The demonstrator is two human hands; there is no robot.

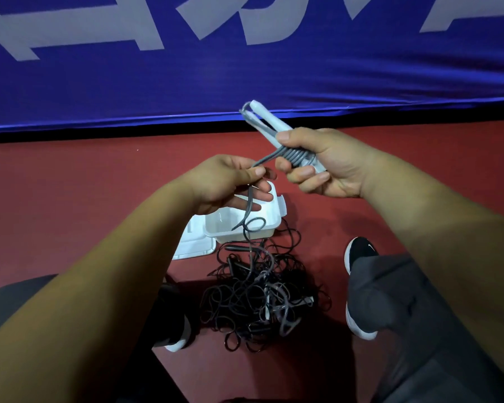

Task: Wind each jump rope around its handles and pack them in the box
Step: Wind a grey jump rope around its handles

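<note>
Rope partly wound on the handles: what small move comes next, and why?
Probably another turn: the left hand should carry the grey rope round the white handles in the right hand, since a loose tail hangs below.

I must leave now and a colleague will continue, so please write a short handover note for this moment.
Right hand grips the two white handles, with the grey rope partly wound around them.
Left hand pinches the loose part of that rope.
The box stands open on the floor, lid beside it; it looks empty.
Done: a few turns only.
Left: finish winding, pack it, then do the tangled pile of dark ropes on the floor.
</note>
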